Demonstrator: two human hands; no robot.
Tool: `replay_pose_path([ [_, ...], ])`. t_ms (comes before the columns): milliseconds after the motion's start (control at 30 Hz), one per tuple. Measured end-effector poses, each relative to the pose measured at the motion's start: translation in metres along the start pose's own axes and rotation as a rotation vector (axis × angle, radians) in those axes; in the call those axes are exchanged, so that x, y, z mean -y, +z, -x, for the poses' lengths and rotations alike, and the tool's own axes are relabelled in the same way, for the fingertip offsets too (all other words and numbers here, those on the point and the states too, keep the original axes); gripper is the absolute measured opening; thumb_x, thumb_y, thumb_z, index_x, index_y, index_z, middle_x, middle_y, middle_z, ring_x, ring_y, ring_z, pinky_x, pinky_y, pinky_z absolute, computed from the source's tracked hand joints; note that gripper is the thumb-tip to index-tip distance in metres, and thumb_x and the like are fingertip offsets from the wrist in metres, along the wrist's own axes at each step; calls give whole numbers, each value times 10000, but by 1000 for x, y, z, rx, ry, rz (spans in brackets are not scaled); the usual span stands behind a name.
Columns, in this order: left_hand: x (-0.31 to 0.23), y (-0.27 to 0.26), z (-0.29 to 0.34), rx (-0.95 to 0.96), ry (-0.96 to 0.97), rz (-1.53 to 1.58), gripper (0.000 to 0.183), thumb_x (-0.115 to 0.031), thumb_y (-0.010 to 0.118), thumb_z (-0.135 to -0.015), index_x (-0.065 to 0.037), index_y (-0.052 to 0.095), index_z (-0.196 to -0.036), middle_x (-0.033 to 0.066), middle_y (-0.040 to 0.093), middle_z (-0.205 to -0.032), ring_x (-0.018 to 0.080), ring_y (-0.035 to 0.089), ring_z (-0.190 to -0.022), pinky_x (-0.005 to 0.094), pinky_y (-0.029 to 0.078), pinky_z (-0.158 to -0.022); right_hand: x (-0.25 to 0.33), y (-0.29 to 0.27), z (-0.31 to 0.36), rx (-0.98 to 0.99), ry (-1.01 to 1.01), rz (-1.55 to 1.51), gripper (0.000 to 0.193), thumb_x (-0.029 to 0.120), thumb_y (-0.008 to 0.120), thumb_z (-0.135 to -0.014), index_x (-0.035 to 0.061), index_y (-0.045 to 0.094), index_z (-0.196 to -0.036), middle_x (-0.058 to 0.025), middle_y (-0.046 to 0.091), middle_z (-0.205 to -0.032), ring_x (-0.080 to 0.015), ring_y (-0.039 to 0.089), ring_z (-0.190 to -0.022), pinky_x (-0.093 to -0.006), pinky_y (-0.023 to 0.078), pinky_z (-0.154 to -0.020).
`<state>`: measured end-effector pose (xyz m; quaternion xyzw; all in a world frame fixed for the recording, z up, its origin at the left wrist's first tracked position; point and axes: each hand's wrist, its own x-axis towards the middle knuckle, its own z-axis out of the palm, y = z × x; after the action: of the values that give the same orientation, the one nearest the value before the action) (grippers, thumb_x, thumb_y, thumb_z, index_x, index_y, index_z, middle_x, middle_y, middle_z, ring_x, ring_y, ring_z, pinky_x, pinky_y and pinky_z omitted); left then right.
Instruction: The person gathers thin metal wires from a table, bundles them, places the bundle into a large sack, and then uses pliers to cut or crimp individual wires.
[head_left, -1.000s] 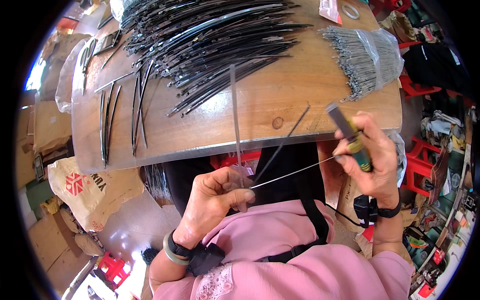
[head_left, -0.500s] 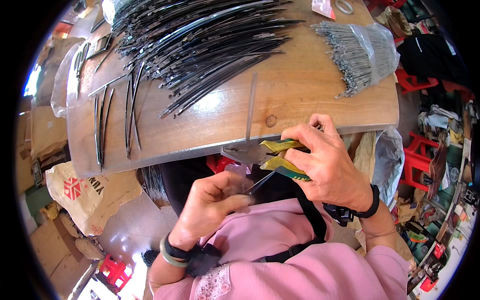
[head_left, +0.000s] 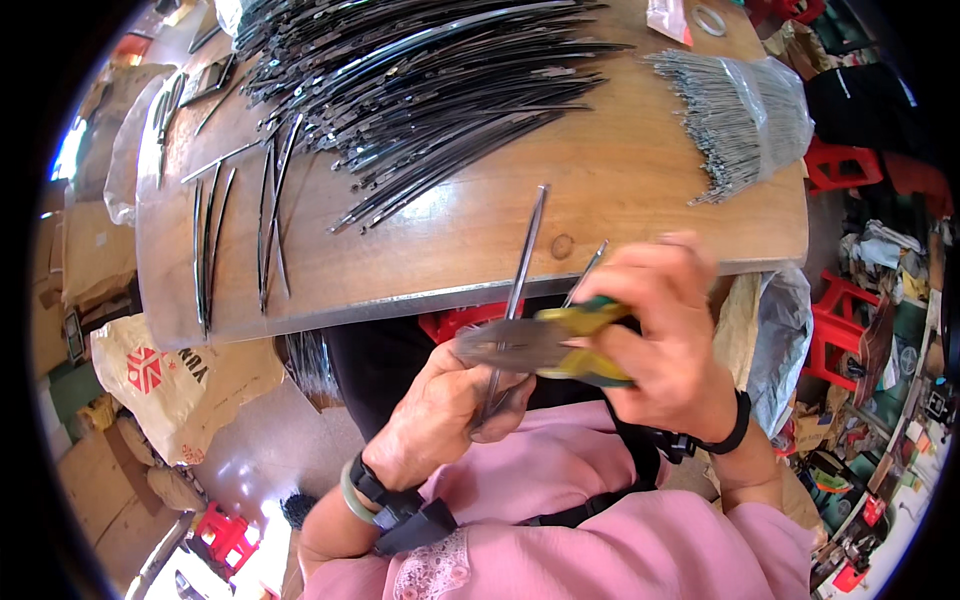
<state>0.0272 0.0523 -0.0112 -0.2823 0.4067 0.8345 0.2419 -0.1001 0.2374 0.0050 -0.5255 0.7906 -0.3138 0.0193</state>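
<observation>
My left hand point(head_left: 455, 400) is closed around the lower end of a long, thin, shiny dark strip point(head_left: 526, 250), which slants up over the table edge. My right hand point(head_left: 660, 330) grips pliers point(head_left: 515, 346) with yellow and green handles. The plier jaws lie across the strip just above my left fingers; blur hides whether they bite on it. Beside the handles a second thin strip point(head_left: 588, 270) sticks up near my right fingers, and its lower part is hidden.
Many dark strips point(head_left: 430, 120) are heaped on the wooden table point(head_left: 650, 215), with several loose ones point(head_left: 270, 220) at left. A plastic-wrapped bundle of thin grey rods point(head_left: 745, 125) lies at right, near a white ring point(head_left: 709, 20). Scissors point(head_left: 165, 115) rest at far left.
The plier jaws have swung down and left to just above my left hand, which has risen slightly rightward. The strip now tilts right, and a second strip shows by my right hand.
</observation>
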Motion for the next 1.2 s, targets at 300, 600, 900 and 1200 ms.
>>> replay_pose_path([
  [300,5,11,15,-183,354,106,85,-36,573,-990,21,599,-1046,24,569,-732,39,418,-548,199,320,-478,3,-7,39,208,355,-501,421,91,805,-663,-4,706,-1062,-158,605,-1184,-323,641,-978,-370,527,-851],
  [600,15,6,11,-332,439,-76,84,-53,568,-973,2,601,-1027,28,569,-686,57,431,-484,198,315,-434,10,16,39,299,104,-271,330,125,728,-737,-49,615,-993,-163,559,-985,-306,626,-851,-375,546,-679],
  [900,-22,-42,34,-571,509,-157,99,-101,625,-928,-13,596,-964,19,534,-646,74,431,-448,210,282,-381,-12,-17,5,226,105,-313,403,228,771,-782,-47,639,-1046,-198,614,-1136,-347,657,-926,-386,560,-738],
  [1200,-54,-80,21,-974,995,-1353,446,12,676,-807,1,615,-1248,166,587,-1192,321,560,-1149,396,420,-1017,-106,-70,-1,106,-20,512,189,-22,625,-675,-11,591,-861,-169,593,-1099,-328,600,-955,-405,526,-803],
])
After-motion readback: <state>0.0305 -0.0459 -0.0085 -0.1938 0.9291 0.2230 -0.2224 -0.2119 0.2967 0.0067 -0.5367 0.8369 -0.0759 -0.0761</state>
